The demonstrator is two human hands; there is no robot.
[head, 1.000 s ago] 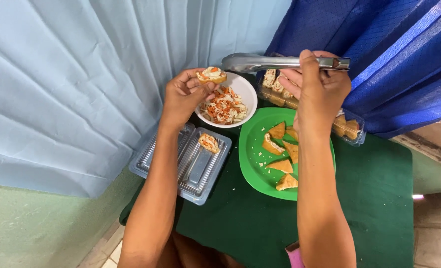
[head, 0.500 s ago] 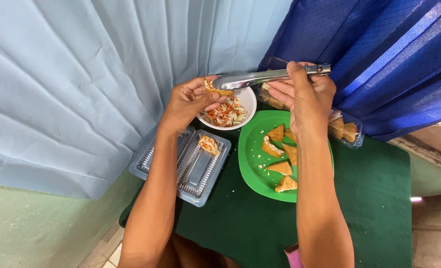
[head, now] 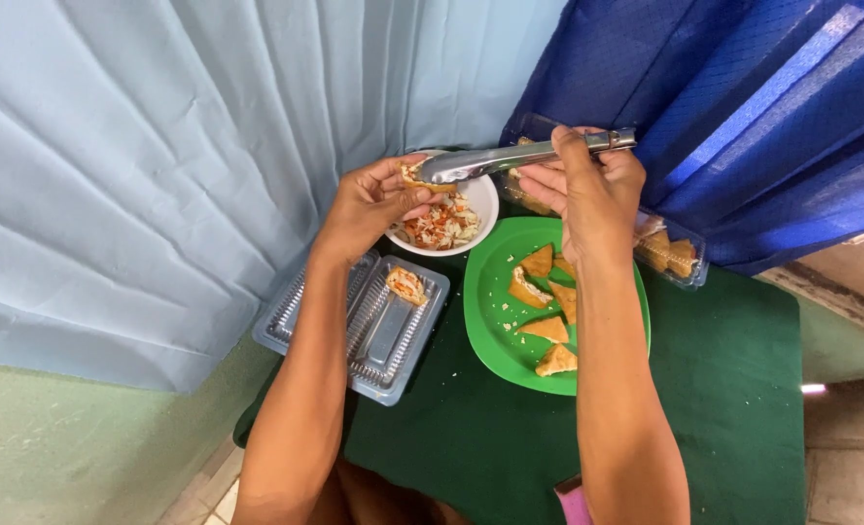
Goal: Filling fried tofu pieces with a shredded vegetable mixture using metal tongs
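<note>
While left hand (head: 369, 204) pinches tofu pocket (head: 418, 179), right hand (head: 587, 185) squeezes steel tongs (head: 510, 159) against it.

Behind our right hand (head: 592, 190), part of the green plate (head: 495, 301) and its fried wedges is hidden. Beyond the plate, our wrist and the blue curtain (head: 743, 117) cover most of a clear container (head: 680, 258). Our left hand (head: 369, 204) hides most of the filled piece (head: 414, 178).

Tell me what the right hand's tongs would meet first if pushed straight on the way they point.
The right hand aims the metal tongs leftward, and their tip already sits at the stuffed pastry piece held in the left hand. That piece comes first, then probably the left fingers behind it; depth is unclear.
</note>
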